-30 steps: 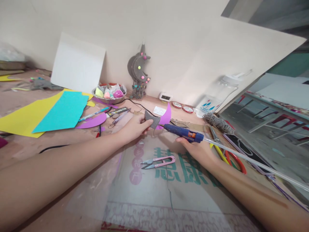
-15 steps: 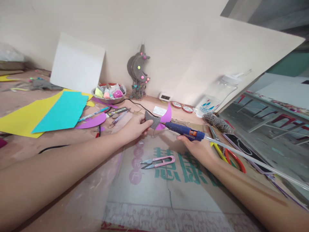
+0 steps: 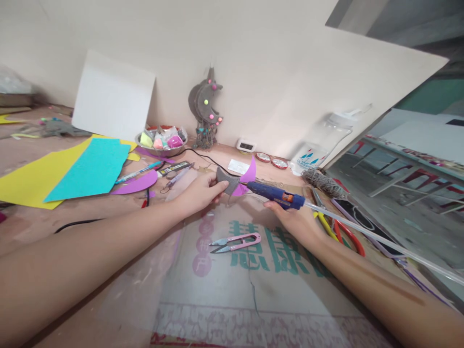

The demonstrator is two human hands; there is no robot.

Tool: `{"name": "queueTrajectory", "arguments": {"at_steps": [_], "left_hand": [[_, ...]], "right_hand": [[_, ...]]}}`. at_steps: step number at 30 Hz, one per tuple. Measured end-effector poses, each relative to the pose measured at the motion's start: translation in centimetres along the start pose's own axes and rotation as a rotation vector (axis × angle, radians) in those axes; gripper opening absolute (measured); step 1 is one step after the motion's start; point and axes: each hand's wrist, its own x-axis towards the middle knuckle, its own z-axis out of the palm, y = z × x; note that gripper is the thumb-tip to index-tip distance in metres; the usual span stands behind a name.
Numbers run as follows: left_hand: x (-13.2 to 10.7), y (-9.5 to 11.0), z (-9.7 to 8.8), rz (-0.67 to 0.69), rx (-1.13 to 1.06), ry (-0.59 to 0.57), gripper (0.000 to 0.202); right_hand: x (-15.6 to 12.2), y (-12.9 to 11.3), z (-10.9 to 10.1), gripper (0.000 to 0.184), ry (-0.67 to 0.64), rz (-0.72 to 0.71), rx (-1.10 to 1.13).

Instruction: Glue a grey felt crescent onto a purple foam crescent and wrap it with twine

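Between the thumb and fingers of my left hand (image 3: 205, 192) is a small grey felt-like piece (image 3: 227, 181) with a curved edge. My right hand (image 3: 290, 215) is wrapped round a dark blue hot glue gun (image 3: 273, 194), a long clear glue stick (image 3: 362, 234) sticking out of its back. The gun's nozzle points left and meets or nearly meets the right edge of the grey piece. Behind the nozzle shows a purple crescent cutout (image 3: 248, 174). Pink-handled thread snips (image 3: 239, 240) lie below on the printed plastic sheet (image 3: 203, 299).
Yellow sheets (image 3: 25, 179) and a turquoise sheet (image 3: 89, 169) lie left, near a bowl (image 3: 161, 150) of coloured clay packs. A grey moon ornament (image 3: 206, 108) hangs on the wall. Rightward are a bottle (image 3: 322, 140), grey yarn (image 3: 322, 181), orange-handled pliers (image 3: 350, 237) and a phone (image 3: 366, 227).
The whole view has shifted slightly left. Both hands keep their holds, with the glue gun's nozzle still at the grey piece's edge.
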Motion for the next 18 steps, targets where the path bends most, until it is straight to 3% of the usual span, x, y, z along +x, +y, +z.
{"name": "queueTrajectory", "arguments": {"at_steps": [11, 18], "left_hand": [[-0.22, 0.05, 0.05, -0.016, 0.068, -0.007, 0.024], [-0.25, 0.18, 0.21, 0.019, 0.099, -0.025, 0.023]], "right_hand": [[0.26, 0.72, 0.27, 0.028, 0.088, -0.032, -0.051], [0.29, 0.78, 0.12, 0.028, 0.062, 0.009, -0.019]]}}
